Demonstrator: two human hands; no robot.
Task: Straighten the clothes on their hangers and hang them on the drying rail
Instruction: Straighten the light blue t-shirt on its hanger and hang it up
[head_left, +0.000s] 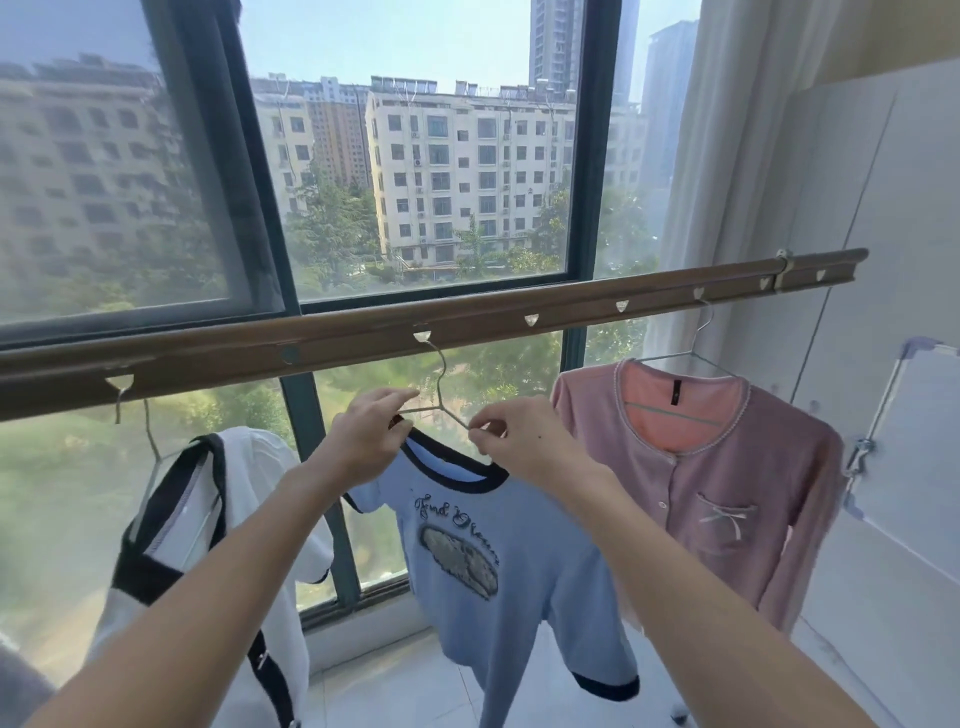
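a person's two hands work at the neck of a pale blue t-shirt (498, 561) on a wire hanger (441, 400), whose hook sits in a heart-shaped slot of the brown drying rail (363, 338) directly above the grip. the left hand (371, 434) is pinched closed on the dark collar and the hanger's shoulder wire on its side; the right hand (511, 441) is pinched closed on the opposite wire, thumb and forefinger together at the collar edge (whether cloth is caught in that pinch too cannot be told). the shirt hangs below both hands, twisted, one navy-trimmed sleeve trailing low toward the tiled floor.

just beyond the right hand a pink cardigan (727, 467) hangs from its own hanger further along the rail, near the blue shirt's shoulder. beyond the left hand a white and black garment (208, 519) droops from a third hook, bunched and crooked.

the step appears to be squaring the blue shirt on its wire. the likely trouble: a tug to one side could slide the wide collar off the thin wire and drop that shoulder, since the cloth already sits unevenly. lifting while adjusting could also unseat the hook from its shallow slot. the white garment looks the least settled and may yet need attention.
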